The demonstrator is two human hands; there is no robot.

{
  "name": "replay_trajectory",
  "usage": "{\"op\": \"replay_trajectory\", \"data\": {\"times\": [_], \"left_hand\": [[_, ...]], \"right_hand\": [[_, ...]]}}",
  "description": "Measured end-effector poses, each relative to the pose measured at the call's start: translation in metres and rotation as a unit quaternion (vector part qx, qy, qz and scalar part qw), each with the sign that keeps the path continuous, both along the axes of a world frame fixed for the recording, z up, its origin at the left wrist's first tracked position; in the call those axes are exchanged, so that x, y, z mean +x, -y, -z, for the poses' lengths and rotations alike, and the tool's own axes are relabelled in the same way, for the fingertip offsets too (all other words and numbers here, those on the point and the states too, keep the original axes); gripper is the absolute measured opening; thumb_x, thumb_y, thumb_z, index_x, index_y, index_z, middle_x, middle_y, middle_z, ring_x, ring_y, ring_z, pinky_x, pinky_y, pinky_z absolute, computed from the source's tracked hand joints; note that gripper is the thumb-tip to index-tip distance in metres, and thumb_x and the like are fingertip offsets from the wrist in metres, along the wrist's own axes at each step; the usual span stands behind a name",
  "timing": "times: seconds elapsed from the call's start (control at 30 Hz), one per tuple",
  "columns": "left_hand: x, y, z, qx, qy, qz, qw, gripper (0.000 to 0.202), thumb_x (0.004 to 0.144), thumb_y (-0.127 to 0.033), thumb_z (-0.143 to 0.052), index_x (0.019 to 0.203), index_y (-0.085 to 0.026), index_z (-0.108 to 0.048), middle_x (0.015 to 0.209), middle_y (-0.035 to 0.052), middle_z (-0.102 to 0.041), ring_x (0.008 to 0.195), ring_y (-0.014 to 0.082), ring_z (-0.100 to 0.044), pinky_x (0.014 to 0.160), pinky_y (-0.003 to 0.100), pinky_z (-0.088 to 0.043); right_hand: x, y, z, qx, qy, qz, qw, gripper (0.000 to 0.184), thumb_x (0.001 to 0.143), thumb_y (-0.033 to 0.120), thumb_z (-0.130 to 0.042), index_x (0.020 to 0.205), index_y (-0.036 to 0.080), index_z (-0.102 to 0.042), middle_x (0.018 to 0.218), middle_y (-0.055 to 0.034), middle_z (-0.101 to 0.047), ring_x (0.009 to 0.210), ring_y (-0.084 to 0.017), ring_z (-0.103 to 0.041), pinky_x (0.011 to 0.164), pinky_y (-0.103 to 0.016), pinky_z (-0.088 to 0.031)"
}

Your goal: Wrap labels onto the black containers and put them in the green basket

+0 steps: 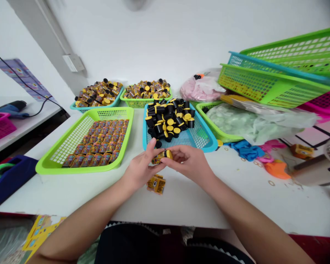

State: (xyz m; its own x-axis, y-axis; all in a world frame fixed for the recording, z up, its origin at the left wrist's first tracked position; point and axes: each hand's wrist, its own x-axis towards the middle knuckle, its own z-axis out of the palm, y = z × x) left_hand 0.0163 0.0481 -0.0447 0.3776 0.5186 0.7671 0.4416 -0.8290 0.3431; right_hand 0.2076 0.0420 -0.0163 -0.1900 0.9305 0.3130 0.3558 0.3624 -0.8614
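Observation:
My left hand (142, 167) and my right hand (189, 162) meet over the white table (71, 194), both closed on one small black canister with a yellow cap and a printed label (162, 156). Under them lies a small stack of yellow labels (156, 184). Just beyond sits a blue basket (206, 141) heaped with bare black canisters with yellow caps (169, 117). To its left, a green basket (68, 146) holds rows of labelled canisters (99, 143).
Two more baskets of labelled canisters (99, 93) (147, 90) stand at the back. Stacked green, blue and pink baskets (277, 77), plastic bags (253, 123), balloons (247, 150) and a small fan (323, 165) crowd the right. A tape dispenser (5, 176) is at the left.

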Motion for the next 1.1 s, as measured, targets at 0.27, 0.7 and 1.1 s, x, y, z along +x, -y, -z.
{"op": "replay_trajectory", "data": {"times": [0.27, 0.7, 1.1], "left_hand": [[-0.012, -0.004, 0.007, -0.032, -0.049, 0.066, 0.996, 0.026, 0.093, -0.018, -0.055, 0.113, -0.028, -0.068, 0.121, 0.0086, -0.069, 0.119, 0.0234, -0.062, 0.101, 0.042, -0.051], [0.018, 0.020, -0.026, -0.402, 0.351, 0.067, 0.843, 0.137, 0.069, -0.026, -0.084, 0.151, -0.027, 0.025, 0.089, 0.0025, -0.078, 0.068, 0.0144, -0.072, 0.073, 0.030, -0.061], [0.013, 0.012, -0.024, -0.460, 0.348, 0.213, 0.789, 0.135, 0.069, -0.023, -0.084, 0.151, -0.025, 0.023, 0.072, -0.0050, -0.073, 0.053, 0.0096, -0.063, 0.059, 0.021, -0.055]], "right_hand": [[-0.005, 0.002, 0.000, -0.213, -0.127, -0.033, 0.968, 0.041, 0.069, 0.051, -0.079, 0.085, 0.018, -0.060, 0.050, 0.0024, -0.065, 0.036, -0.009, -0.053, 0.037, -0.020, -0.038], [-0.017, 0.011, 0.020, 0.427, 0.151, 0.021, 0.891, 0.063, 0.083, 0.018, -0.064, 0.140, 0.023, -0.038, 0.114, -0.0126, -0.061, 0.109, -0.026, -0.062, 0.090, -0.044, -0.056], [-0.015, 0.010, 0.018, 0.487, 0.148, 0.019, 0.861, 0.054, 0.078, 0.015, -0.065, 0.129, 0.020, -0.048, 0.103, -0.0096, -0.067, 0.098, -0.024, -0.064, 0.093, -0.046, -0.051]]}}
